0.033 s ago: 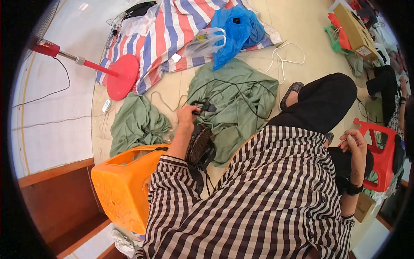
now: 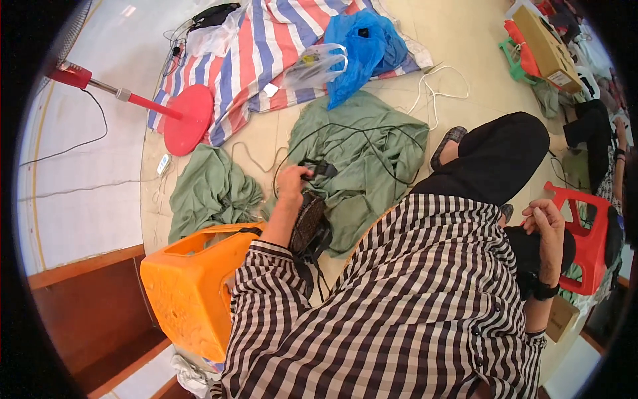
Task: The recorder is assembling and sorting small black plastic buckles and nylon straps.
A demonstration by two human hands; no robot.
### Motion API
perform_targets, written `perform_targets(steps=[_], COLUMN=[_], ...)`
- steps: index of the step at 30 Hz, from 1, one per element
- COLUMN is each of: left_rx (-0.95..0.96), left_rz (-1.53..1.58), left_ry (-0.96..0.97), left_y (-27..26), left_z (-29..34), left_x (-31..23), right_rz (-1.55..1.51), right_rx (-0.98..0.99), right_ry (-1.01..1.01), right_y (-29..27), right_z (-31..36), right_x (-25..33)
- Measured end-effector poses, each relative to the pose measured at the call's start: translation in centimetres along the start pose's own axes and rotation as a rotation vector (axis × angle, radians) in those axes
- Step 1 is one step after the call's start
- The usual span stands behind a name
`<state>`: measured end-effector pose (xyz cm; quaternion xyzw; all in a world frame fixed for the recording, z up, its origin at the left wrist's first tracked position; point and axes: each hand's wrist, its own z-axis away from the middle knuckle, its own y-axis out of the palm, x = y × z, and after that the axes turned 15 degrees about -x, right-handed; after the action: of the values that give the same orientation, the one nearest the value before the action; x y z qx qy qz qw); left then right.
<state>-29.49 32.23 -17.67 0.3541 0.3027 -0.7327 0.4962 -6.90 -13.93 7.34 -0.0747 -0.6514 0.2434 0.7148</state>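
Observation:
My left hand [image 2: 292,181] is closed on a black device [image 2: 321,169], too small and dark to make out its kind. It holds this just above a crumpled green cloth [image 2: 372,156] on the floor. A thin black cable [image 2: 345,126] loops over the cloth. Below the hand, a dark patterned bag [image 2: 308,219] with black straps sits beside the orange stool. My right hand [image 2: 546,218] rests by my bent knee, its fingers loosely curled and a little apart. Nothing shows in it. A black band [image 2: 545,290] circles that wrist.
An orange plastic stool [image 2: 183,302] stands at my left, a red stool [image 2: 585,233] at my right. Ahead lie a striped sheet [image 2: 256,50], a blue plastic bag [image 2: 355,50] and another green cloth [image 2: 209,193]. A red round stand base [image 2: 193,120] is at far left.
My left hand has shifted slightly right and toward me, and the black device in it has turned and sunk closer to the green cloth. My right hand has stayed where it was.

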Motion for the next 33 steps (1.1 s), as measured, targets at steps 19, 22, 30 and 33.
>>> perform_targets(steps=[19,22,30,33], left_rx=[0.533,0.914,1.490,1.403], left_rz=[-0.165,-0.237,-0.273,0.006], left_ry=[0.587,0.677,1.128,1.463], left_y=[15.6,21.5,29.3,29.3], left_z=[11.2,23.9,36.7,38.4], left_x=[-5.5,-11.7,-7.4,-7.9], right_rz=[-0.509,-0.449,0.404,0.885], right_rx=[-0.293,-0.302,-0.787,-0.709], right_ry=[0.093,0.042,-0.455,-0.464], right_y=[-0.6,-1.0,-1.9,-2.1], right_z=[-5.4,-6.5,-6.7,-6.5], right_x=[0.3,-1.9,-3.0,-3.9])
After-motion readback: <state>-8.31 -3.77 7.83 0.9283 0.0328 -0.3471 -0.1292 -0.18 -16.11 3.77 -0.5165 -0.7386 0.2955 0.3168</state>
